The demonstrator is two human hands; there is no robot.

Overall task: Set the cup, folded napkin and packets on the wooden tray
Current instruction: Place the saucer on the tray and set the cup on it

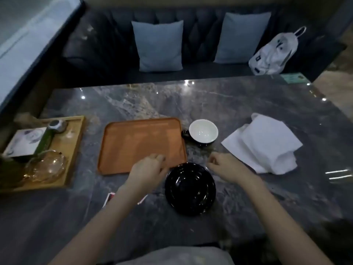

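Observation:
An orange-brown wooden tray (133, 142) lies bare on the grey marble table. To its right stands a cup (203, 131), white inside and dark outside, with its handle toward the tray. A black saucer (190, 188) sits in front of the cup. White napkins (267, 144) lie in a loose pile at the right. Red and white packets (110, 197) peek out from under my left forearm. My left hand (149, 169) hovers over the tray's near right corner, fingers curled, holding nothing. My right hand (225, 167) hangs just right of the saucer, fingers loosely bent and empty.
A lighter wooden tray (76, 131) at the left holds a glass teapot (47, 167), a small box and a metal-lidded jar. Behind the table runs a dark sofa with two blue cushions (158, 46) and a white bag (275, 52).

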